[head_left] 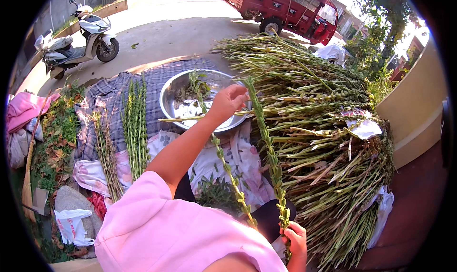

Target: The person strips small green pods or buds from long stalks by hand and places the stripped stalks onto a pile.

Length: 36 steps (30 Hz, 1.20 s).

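Observation:
My right hand (pixel 295 238) is closed around the lower part of a green sesame stalk (pixel 269 148) lined with pods. The stalk slants up and away toward the basin's right edge. Beside its upper end is my left hand (pixel 229 103), fingers bent together; whatever they may pinch is too small to tell. A second podded stalk (pixel 228 170) passes beneath my left forearm, its leafy top over the basin. Under my left hand stands a wide metal basin (pixel 166 93) with dry plant bits inside. Loose green leaves (pixel 216 193) lie on the cloth near my lap.
A large heap of cut stalks (pixel 314 129) rises at my right. On the checked cloth (pixel 157 74) at left lie a green bundle (pixel 135 129) and a browner bundle (pixel 107 153). Farther off are a scooter (pixel 85 46) and a red cargo tricycle (pixel 285 8). A stone (pixel 71 198) sits near left.

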{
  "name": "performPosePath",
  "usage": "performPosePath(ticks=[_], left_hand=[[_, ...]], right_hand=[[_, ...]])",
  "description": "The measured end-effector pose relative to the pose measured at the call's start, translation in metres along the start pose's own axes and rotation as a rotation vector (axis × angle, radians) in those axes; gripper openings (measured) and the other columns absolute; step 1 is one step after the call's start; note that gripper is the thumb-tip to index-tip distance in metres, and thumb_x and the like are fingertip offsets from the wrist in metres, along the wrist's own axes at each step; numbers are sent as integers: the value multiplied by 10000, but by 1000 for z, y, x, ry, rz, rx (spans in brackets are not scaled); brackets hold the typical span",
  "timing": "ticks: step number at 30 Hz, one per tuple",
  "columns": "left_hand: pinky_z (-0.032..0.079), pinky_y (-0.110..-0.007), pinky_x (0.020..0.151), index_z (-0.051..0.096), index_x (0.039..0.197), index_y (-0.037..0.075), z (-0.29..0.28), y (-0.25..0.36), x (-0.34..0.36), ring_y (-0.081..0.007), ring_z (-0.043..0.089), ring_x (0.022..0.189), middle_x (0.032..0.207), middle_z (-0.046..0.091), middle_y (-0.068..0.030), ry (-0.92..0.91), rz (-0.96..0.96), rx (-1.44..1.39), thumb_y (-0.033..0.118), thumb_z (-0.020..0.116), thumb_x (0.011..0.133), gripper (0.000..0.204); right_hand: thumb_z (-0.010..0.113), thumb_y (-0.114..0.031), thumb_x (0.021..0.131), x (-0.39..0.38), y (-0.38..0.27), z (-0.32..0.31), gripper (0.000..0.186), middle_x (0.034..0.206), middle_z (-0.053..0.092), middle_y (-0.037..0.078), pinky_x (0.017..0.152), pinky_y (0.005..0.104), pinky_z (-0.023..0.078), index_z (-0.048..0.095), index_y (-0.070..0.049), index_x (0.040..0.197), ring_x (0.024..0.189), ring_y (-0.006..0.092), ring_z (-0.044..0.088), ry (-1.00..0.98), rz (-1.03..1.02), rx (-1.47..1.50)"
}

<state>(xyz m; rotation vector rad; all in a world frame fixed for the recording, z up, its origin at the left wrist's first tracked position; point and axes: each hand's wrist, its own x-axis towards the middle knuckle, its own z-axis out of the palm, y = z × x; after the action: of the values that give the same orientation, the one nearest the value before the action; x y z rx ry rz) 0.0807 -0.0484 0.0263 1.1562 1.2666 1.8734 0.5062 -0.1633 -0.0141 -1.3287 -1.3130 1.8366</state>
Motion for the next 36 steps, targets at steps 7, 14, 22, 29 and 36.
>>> performPosePath(ticks=[7, 14, 22, 29, 36], left_hand=[[427, -222, 569, 597, 820, 40, 17, -2, -33, -45, 492, 601, 648, 567, 13, -38, 147, 427, 81, 579, 805, 48], [401, -205, 589, 574, 1029, 39, -9, 27, 8, -59, 465, 651, 746, 498, 11, 184, 378, 438, 58, 594, 791, 239], [440, -313, 731, 661, 852, 79, -46, 50, 53, -244, 532, 794, 849, 501, -108, -267, 116, 872, 192, 622, 733, 168], [413, -284, 719, 663, 813, 94, -53, 53, 49, -188, 490, 825, 825, 462, -59, -471, 152, 937, 83, 644, 693, 122], [419, -298, 704, 621, 734, 76, -59, 52, 43, -199, 503, 813, 809, 468, -61, -484, 175, 977, 24, 647, 675, 83]], right_hand=[[536, -21, 741, 2, 3, 0, 223, 714, 563, 54, 446, 185, 376, 600, 39, 946, 490, 84, 455, 15, -31, -21], [517, 5, 762, -1, 1, -3, 166, 728, 549, 29, 447, 176, 363, 598, 25, 906, 494, 55, 449, 31, -98, -106], [527, 33, 765, 3, 8, -2, 78, 687, 497, -2, 440, 185, 334, 584, 29, 820, 492, 42, 436, -3, -249, -283], [548, 47, 714, 5, 10, -4, 161, 683, 450, 14, 533, 220, 355, 599, 39, 867, 601, 89, 442, 15, -284, -398], [544, 47, 713, 5, 6, -2, 173, 669, 448, 18, 537, 224, 360, 599, 35, 876, 597, 96, 448, 20, -291, -419]])
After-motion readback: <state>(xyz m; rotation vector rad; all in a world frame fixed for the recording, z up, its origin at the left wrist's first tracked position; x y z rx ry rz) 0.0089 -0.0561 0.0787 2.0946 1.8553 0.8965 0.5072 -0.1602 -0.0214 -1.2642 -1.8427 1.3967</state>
